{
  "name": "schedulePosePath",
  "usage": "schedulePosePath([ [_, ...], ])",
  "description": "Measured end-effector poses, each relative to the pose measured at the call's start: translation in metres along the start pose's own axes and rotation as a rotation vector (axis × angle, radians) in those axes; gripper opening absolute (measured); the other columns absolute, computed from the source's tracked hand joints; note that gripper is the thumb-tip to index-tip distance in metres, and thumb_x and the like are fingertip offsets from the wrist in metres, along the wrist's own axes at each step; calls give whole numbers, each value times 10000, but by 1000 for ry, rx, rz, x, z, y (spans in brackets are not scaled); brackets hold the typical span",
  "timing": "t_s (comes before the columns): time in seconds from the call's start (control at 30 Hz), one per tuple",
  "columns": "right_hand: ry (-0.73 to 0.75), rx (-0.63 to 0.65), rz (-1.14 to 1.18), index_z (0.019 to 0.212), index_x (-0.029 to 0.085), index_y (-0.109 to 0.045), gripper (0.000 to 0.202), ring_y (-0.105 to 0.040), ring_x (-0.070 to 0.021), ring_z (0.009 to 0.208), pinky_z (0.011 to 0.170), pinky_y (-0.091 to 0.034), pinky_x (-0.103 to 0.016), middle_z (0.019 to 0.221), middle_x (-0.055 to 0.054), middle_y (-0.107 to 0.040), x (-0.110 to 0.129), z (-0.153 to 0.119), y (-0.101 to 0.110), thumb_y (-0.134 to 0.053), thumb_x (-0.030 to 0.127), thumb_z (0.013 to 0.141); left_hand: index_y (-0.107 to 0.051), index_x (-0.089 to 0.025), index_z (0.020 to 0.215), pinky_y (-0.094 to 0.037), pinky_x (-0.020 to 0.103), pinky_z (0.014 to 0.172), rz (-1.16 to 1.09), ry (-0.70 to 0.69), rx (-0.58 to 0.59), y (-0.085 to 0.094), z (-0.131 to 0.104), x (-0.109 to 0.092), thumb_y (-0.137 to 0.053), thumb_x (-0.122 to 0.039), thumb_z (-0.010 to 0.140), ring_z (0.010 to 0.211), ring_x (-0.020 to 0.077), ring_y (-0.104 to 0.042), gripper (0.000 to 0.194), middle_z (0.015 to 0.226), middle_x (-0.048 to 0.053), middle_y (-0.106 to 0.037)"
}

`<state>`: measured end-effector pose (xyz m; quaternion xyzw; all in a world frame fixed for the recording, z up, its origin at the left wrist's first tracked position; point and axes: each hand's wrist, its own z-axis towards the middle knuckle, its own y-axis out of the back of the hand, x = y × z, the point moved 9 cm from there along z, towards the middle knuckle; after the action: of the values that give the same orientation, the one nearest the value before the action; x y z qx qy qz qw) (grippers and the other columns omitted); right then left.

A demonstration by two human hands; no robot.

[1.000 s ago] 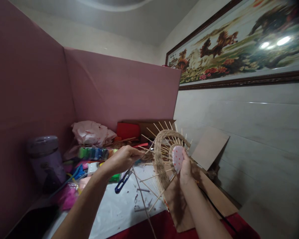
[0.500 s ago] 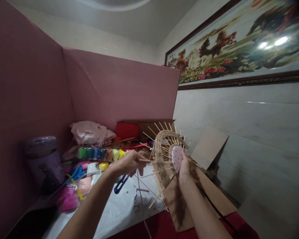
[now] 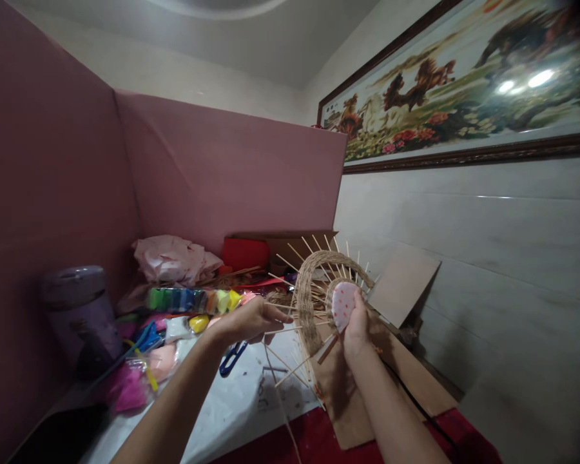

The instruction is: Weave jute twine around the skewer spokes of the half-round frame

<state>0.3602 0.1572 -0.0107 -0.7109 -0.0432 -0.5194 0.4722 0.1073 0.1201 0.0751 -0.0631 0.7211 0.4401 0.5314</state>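
Observation:
A round weaving of tan twine on radiating thin sticks (image 3: pixel 310 287) is held up above the table, with a gap between its outer woven band and its centre. My right hand (image 3: pixel 358 328) grips it at the middle, thumb over a white pad with red dots (image 3: pixel 344 305). At the left edge of the weaving, my left hand (image 3: pixel 257 320) is closed, its fingertips among the stick ends. A thin cord (image 3: pixel 286 419) trails down from below that hand, so it seems pinched there; the fingers hide the exact hold.
Cardboard (image 3: pixel 350 412) lies beneath the weaving on a white sheet and red cloth (image 3: pixel 261 444). Blue-handled scissors (image 3: pixel 232 359) lie below my left hand. Several coloured clay packets (image 3: pixel 183 300) and a lilac flask (image 3: pixel 84 322) stand left. A pink partition (image 3: pixel 236 167) rises behind.
The weaving has turned slightly in my right hand, its lower sticks shifting left and up. My left fingers have moved a little right, closer to the woven band.

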Motion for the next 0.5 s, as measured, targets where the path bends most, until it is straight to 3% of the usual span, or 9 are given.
schedulePosePath([
  [0.23,10,-170,-1,936,142,-617,502,-580,-123,624,531,-486,-232,790,2,-633,11,-4,12,-598,554,650,-687,-116,983,-129,203,367,-11,-33,12,4,-2,-9,-540,-472,768,389,43,-192,442,443,-83,-254],
  [0.37,52,-203,-11,940,142,-614,514,-584,-136,644,539,-497,-249,819,-14,-627,21,-8,14,-607,557,637,-672,-122,768,-115,226,382,-60,-25,-17,9,-3,-6,-532,-469,770,384,51,-183,374,427,-81,-236],
  [0.5,108,-265,-25,923,157,-600,471,-592,-146,673,547,-504,-255,816,-11,-628,30,-12,18,-601,542,651,-584,-140,604,-160,225,414,-11,-64,-114,21,-6,-6,-528,-380,768,410,58,-240,297,446,-65,-309],
])
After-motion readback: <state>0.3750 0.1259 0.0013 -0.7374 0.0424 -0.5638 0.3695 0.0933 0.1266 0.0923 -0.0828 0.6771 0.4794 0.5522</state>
